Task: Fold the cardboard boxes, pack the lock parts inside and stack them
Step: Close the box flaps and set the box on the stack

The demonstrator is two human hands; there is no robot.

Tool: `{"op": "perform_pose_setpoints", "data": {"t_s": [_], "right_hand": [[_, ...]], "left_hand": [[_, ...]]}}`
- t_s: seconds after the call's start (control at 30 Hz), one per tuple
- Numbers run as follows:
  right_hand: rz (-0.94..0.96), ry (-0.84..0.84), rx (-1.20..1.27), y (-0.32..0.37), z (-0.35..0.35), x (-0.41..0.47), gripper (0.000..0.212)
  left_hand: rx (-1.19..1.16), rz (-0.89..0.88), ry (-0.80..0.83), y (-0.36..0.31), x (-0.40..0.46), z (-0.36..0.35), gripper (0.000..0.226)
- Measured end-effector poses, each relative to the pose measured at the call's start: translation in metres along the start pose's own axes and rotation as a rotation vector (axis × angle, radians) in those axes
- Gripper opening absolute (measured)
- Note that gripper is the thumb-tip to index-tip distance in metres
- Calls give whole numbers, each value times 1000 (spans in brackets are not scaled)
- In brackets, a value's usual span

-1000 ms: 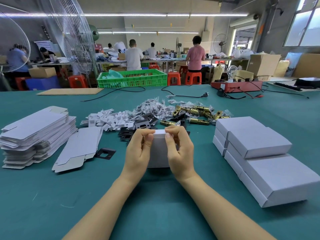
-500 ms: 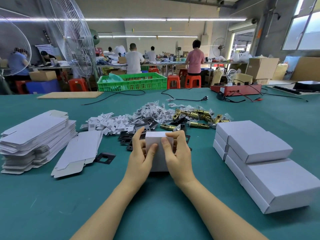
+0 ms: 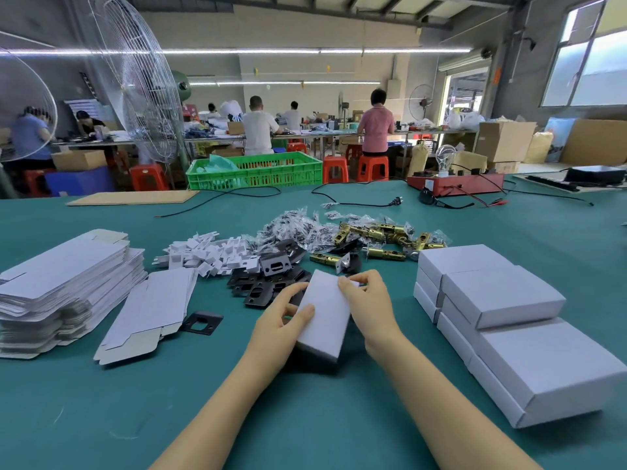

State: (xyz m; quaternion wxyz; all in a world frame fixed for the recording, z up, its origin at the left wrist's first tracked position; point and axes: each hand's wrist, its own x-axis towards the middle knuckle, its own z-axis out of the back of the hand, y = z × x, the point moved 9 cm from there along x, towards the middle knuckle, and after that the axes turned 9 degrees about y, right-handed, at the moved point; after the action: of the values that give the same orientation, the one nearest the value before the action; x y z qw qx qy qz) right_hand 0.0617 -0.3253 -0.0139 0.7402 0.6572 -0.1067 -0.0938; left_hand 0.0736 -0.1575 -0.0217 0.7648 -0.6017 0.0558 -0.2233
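Both hands, left hand (image 3: pixel 283 325) and right hand (image 3: pixel 368 301), grip one closed white box (image 3: pixel 325 320), so I'd guess it's packed and next goes onto the stack of boxes (image 3: pixel 502 320) at right.

The box (image 3: pixel 326 313), earlier upright with both thumbs pressing its top flap, is now tipped flat, long axis running from 6 to 12 o'clock. The left hand (image 3: pixel 278 329) has shifted to the box's left edge. The right hand (image 3: pixel 368 305) now grips the far right corner.
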Motion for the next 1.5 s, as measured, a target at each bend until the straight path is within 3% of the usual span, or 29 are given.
{"op": "perform_pose_setpoints", "data": {"t_s": [0.07, 0.13, 0.27, 0.37, 0.53, 0.63, 0.77, 0.87, 1.1, 1.23, 1.5], "right_hand": [[32, 33, -342, 8, 5, 4, 18], [94, 111, -510, 17, 4, 6, 25], [99, 519, -678, 18, -29, -7, 99], [113, 630, -888, 15, -46, -20, 114], [66, 549, -1017, 36, -41, -28, 89], [103, 487, -1086, 69, -28, -38, 85], [65, 408, -1058, 113, 16, -57, 84], [-75, 313, -1144, 127, 72, -77, 90], [-463, 70, -1252, 106, 175, -114, 105], [-546, -28, -1183, 84, 193, -122, 103], [-548, -35, -1069, 60, 185, -119, 104]], "left_hand": [[-22, 39, -27, 4, 1, 4, 26], [-31, 97, -46, 9, 1, 7, 19], [-75, 211, -80, 18, 1, 8, 20], [-146, 238, -138, 22, 1, 15, 13], [-394, 242, -147, 26, -1, 18, 31], [-471, 230, -167, 26, 1, 18, 29], [-379, 211, -134, 25, 2, 12, 30], [-290, 191, -78, 22, 1, 8, 33], [-245, 169, -59, 19, 1, 5, 31], [-227, 162, -51, 20, 1, 4, 32], [-237, 157, -52, 23, 3, 4, 30]]}}
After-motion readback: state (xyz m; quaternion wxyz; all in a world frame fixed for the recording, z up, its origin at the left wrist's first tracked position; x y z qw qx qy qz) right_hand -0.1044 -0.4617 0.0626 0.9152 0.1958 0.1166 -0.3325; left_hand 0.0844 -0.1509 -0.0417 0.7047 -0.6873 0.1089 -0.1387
